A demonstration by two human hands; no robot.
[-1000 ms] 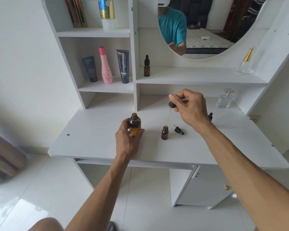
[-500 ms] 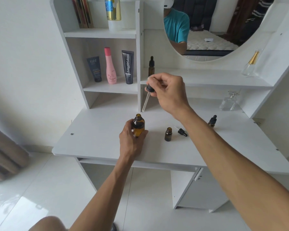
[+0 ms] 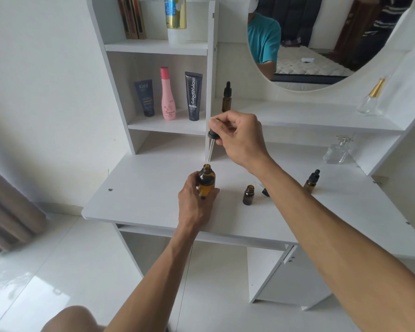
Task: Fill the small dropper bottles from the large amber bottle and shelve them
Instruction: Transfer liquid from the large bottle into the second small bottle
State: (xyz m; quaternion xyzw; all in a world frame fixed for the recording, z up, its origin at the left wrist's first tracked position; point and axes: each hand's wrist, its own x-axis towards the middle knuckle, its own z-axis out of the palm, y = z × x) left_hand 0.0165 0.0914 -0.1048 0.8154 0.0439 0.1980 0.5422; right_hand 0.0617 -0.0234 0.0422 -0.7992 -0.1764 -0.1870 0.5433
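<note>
Amber glass, large bottle (image 3: 205, 182), uncapped, upright on the white desk (image 3: 141, 195) at frame centre. Left hand (image 3: 196, 200) wraps its lower body from the near side, fingers curled round it, thumb on the right flank. Right hand (image 3: 241, 137) sits just above and slightly right of it, fingers pinched on the black bulb of a dropper (image 3: 211, 142). Glass pipette hangs down and a little left; its tip hovers just above the open mouth of the large bottle, not inside.

Right of the large bottle, near it on the desk: one small open bottle (image 3: 248, 195), no cap. Just beside that lies a loose dropper cap (image 3: 264, 190), mostly hidden by the right forearm. Further right, past the forearm, a small capped bottle (image 3: 311, 181) stands upright. A second capped one, the shelved dropper bottle (image 3: 227, 97), stands on the shelf under the mirror (image 3: 321, 39), directly above the right hand in the frame.

Count: one large amber bottle, three small dropper bottles (one open, two capped), two droppers off their bottles.

Left cubby, middle shelf: dark tube (image 3: 145, 98), pink bottle (image 3: 168, 94), black tube (image 3: 193, 96), three in a row. Top shelf: books (image 3: 132, 16) and a gold-and-white bottle (image 3: 176, 17). Right side: two clear glass perfume bottles, upper one (image 3: 370, 98) on the shelf, lower one (image 3: 337, 150) at the desk's back.
</note>
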